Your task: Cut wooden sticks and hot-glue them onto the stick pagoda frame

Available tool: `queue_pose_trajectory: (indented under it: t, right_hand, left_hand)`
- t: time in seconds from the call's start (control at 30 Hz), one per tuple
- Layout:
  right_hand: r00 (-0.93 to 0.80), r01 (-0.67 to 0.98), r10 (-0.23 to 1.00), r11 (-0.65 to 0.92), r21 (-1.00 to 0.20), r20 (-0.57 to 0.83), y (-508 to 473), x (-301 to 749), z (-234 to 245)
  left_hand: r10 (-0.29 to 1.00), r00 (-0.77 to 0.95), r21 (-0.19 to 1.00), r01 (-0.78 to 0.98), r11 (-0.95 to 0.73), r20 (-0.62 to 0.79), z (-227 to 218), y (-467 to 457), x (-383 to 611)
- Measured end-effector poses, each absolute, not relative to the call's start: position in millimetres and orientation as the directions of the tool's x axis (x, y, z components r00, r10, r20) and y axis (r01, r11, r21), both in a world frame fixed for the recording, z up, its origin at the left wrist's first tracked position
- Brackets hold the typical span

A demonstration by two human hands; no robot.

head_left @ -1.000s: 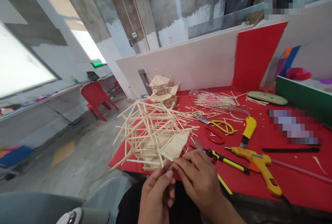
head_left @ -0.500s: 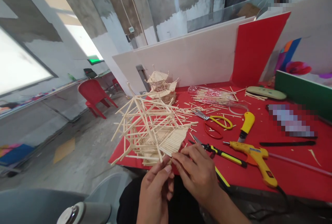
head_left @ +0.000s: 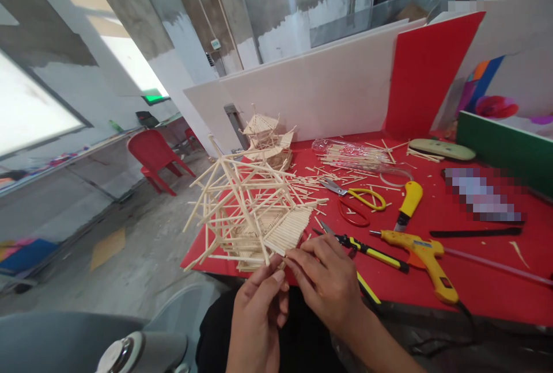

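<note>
A roof-like frame model of thin wooden sticks stands at the near left edge of the red table, with a fan-shaped slatted panel on its near right side. My left hand pinches at the model's lower front corner, thumb against fingers. Beside it, my right hand is closed at the panel's lower end, its fingertips pressed on the edge stick. The two sets of fingertips almost meet, and they hide the exact point of contact. Black-and-yellow pliers lie just beyond my right hand.
On the red table lie a yellow glue gun, yellow-handled scissors, a yellow-handled cutter and bagged sticks. A smaller stick pavilion stands behind. A metal flask is at lower left.
The view has shifted slightly, so the table things sit a little higher in the picture. Both hands keep their pinch at the same corner of the model.
</note>
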State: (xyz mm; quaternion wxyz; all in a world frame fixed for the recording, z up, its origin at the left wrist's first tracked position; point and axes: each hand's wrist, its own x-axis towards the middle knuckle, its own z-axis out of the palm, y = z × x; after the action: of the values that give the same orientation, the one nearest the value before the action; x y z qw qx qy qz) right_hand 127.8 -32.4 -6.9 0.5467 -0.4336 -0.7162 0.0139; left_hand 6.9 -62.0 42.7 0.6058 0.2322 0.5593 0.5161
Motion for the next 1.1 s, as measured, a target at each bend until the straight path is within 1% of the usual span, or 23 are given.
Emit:
queue_pose_trajectory:
  t: [1.1]
  right_hand:
    - [-0.017, 0.621, 0.643, 0.607, -0.496, 0.766, -32.8, 127.4, -5.5]
  left_hand:
    - [0.883, -0.169, 0.857, -0.374, 0.355, -0.439, 46.4, -62.3, 7.8]
